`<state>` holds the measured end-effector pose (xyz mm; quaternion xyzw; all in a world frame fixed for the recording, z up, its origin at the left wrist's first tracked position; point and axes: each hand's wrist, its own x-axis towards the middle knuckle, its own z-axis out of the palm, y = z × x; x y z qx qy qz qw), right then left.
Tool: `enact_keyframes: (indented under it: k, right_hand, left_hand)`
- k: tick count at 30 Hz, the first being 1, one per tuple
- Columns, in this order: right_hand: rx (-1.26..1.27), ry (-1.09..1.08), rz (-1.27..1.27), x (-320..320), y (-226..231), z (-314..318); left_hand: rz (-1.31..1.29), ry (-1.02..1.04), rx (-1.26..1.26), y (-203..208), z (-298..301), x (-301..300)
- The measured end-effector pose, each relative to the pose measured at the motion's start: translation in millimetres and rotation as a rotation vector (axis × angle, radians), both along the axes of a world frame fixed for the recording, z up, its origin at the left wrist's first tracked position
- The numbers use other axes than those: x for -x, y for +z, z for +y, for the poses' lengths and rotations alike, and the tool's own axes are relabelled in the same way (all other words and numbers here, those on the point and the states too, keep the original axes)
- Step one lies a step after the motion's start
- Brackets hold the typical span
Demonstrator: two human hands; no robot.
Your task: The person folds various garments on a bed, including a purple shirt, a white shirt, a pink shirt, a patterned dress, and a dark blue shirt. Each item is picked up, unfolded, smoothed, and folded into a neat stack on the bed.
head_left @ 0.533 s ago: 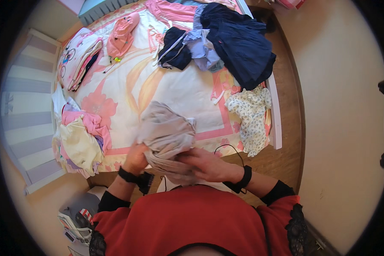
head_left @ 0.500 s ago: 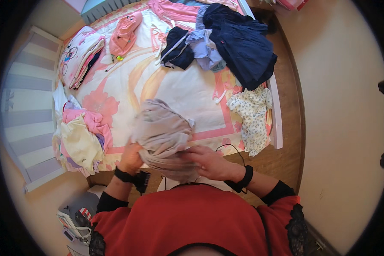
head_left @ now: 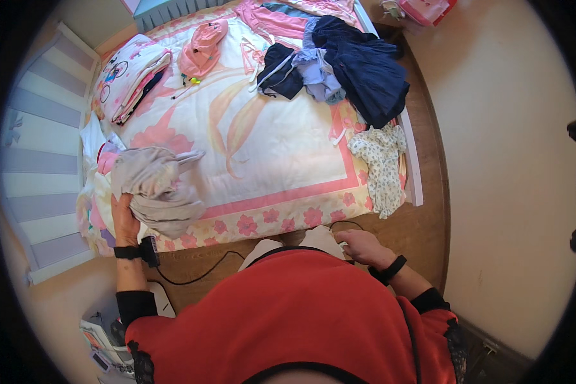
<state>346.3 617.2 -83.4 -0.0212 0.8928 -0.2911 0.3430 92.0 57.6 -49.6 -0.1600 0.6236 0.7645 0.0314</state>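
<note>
- My left hand (head_left: 125, 216) grips a grey garment (head_left: 155, 187), fingers clamped into its bunched lower edge.
- The garment hangs over the bed's (head_left: 269, 147) near-left corner, just above my hand.
- It looks crumpled, pale grey-beige, loosely folded.
- My right hand (head_left: 363, 246) rests loosely curled near my waist, holding nothing.

At about one o'clock, beyond the far corner of the bed, I see a pink box-like package (head_left: 427, 9), partly cut off by the picture's rim. At seven o'clock, by my left elbow, sits a small pale gadget with a little screen (head_left: 100, 360), too blurred to tell more.
</note>
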Motion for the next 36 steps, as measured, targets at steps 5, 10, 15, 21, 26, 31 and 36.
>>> enact_keyframes:
  k: [5,10,15,21,26,31,36]
  right_hand:
    - [-0.129,-0.111,-0.014,-31.8,20.9,2.4]
    - [-0.183,-0.28,-0.02,-73.8,35.6,3.8]
    - [-0.224,-0.393,-0.128,-107.8,53.7,-3.2]
    - [-0.262,-0.573,-0.3,-142.6,56.6,-11.6]
    - [-0.19,-0.727,-0.27,-180.5,30.5,-9.3]
    - [-0.221,-0.686,-0.252,-205.0,25.5,0.9]
    - [-0.312,-0.686,-0.332,-201.4,46.7,23.5]
  left_hand:
    - [0.132,-0.039,0.081,-17.9,-47.6,56.0]
    - [0.118,-0.008,0.234,-57.0,-90.0,120.3]
    - [0.141,0.123,0.513,-81.1,-97.8,171.4]
    - [0.269,0.343,0.686,-45.0,-108.8,196.3]
    - [0.255,0.375,1.023,-29.2,-169.0,208.6]
    - [0.152,0.467,1.431,-37.0,-227.0,199.2]
    - [-0.249,0.061,1.615,-117.2,-217.0,157.9]
